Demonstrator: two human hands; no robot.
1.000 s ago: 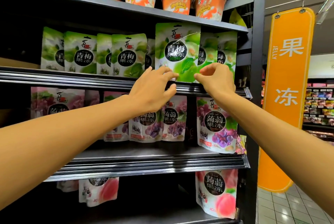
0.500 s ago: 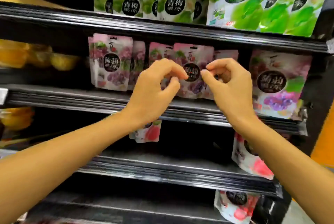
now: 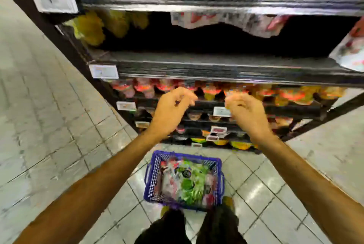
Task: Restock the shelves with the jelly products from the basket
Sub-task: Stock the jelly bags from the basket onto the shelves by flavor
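A blue plastic basket stands on the tiled floor in front of my feet. It holds several jelly pouches, green ones and pink-white ones. My left hand and my right hand hang in the air well above the basket, in front of the lower shelves. Both have loosely curled fingers and hold nothing. The view is blurred by motion.
The dark shelf unit fills the upper view, with pink-white pouches and yellow packs on one level and rows of jelly cups below. Price tags stick out from the shelf edges. Grey tiled floor lies at the left.
The view has swung down from the green and purple pouch shelves to the floor and basket. Both hands came off the shelf front and dropped lower, holding nothing.
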